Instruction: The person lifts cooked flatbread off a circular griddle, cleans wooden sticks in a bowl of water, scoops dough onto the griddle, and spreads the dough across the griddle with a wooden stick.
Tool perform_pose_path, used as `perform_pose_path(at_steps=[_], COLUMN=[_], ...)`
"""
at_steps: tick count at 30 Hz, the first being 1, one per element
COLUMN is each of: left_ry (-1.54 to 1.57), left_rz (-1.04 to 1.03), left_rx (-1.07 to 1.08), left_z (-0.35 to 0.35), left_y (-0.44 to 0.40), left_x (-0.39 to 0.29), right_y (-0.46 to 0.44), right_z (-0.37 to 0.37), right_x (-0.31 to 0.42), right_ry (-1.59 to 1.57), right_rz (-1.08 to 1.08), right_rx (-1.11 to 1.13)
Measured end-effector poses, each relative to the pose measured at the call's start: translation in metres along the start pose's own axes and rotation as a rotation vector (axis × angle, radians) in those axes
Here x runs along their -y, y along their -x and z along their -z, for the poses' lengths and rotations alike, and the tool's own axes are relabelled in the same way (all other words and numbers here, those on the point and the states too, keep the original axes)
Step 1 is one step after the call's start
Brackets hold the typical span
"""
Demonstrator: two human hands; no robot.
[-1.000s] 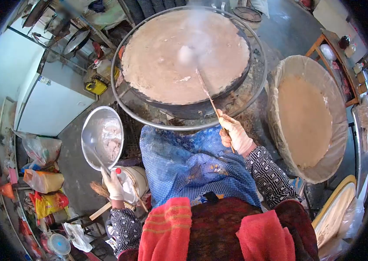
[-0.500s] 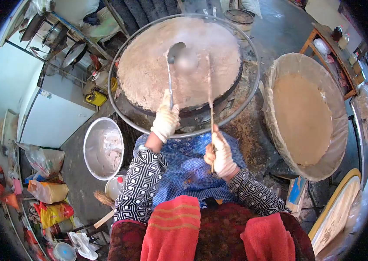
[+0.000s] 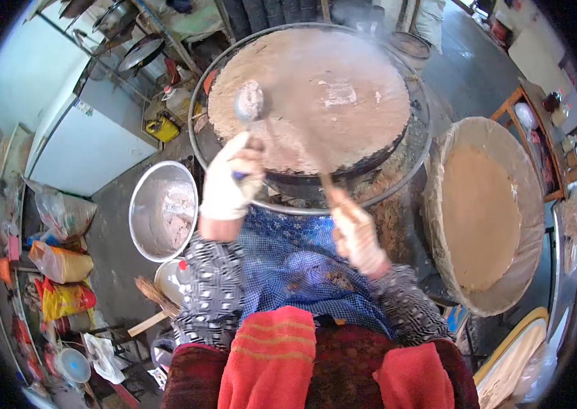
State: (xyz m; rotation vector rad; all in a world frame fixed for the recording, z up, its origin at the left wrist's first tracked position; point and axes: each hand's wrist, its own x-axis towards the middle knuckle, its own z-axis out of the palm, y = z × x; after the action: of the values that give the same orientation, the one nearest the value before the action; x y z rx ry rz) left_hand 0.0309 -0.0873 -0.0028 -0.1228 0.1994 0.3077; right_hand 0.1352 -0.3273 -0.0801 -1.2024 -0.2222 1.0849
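Stick [image 3: 327,182] and ladle [image 3: 242,110] are gripped just beyond the blue apron [image 3: 288,273]: the right hand [image 3: 358,233] has its fingers curled round the stick, the left hand [image 3: 235,178] has its own closed round the ladle's handle. Past the metal ring [image 3: 302,211], both reach over the griddle [image 3: 363,163] and its brownish coating [image 3: 350,136], blur hiding whether they touch it; steam [image 3: 363,48] hangs farthest off.

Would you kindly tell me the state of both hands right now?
Left hand: closed, holding a ladle.
Right hand: closed around a slender stick, somewhat blurred.
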Motion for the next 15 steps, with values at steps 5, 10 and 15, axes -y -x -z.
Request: perform_pose_path(at_steps=[5, 10, 15], left_ry=[-0.127, -0.305, -0.369], left_rz=[-0.072, -0.481, -0.549], left_rx=[0.028, -0.305, -0.719], left_z=[0.014, 0.103, 0.217], left_y=[0.119, 0.221, 0.270], left_x=[-0.037, -0.107, -0.176], right_y=[-0.078, -0.085, -0.077], right_z=[0.129, 0.088, 0.022], right_x=[0.031, 0.034, -0.003], right_ry=[0.045, 0.216, 0.385], right_rz=[0.122, -0.095, -0.160], right_rx=[-0.149, -0.069, 0.006])
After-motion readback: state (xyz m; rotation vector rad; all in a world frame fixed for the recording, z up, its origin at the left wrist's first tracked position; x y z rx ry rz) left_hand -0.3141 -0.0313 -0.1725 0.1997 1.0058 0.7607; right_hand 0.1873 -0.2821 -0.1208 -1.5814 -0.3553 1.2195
